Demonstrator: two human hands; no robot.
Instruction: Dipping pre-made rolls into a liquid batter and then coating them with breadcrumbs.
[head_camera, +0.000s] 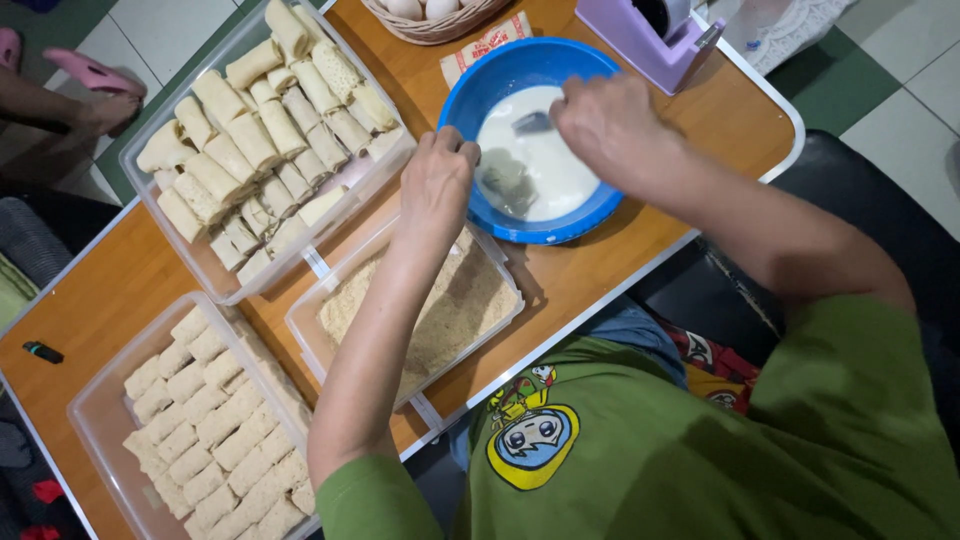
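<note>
I am looking straight down at a wooden folding table (600, 270). My right hand (610, 125) hangs over the blue bowl (505, 75), at about one o'clock from the table's middle, fingers pinched together on a dark utensil (533, 122) whose end sits in the white batter (545, 165). My left hand (437, 185) rests at the bowl's nine o'clock edge, fingers curled down; I cannot tell whether it grips the rim or merely touches it.

Directly below that hand, at six o'clock from the bowl, lies the clear tray of breadcrumbs (440, 310). At ten o'clock is a clear tub of pale uncoated rolls (260, 140), stacked closely. At seven o'clock, near the table's corner, a second tub holds crumbed rolls (215, 430) in tidy rows. A wicker basket of eggs (432, 15) and a lilac tape dispenser (650, 35) sit at twelve.

What worries me: the bowl stands close to the table's near edge, so a hard stir could tip it or slop batter onto the wood. My left forearm crosses the crumb tray, and a drip from it would clump the crumbs.
</note>
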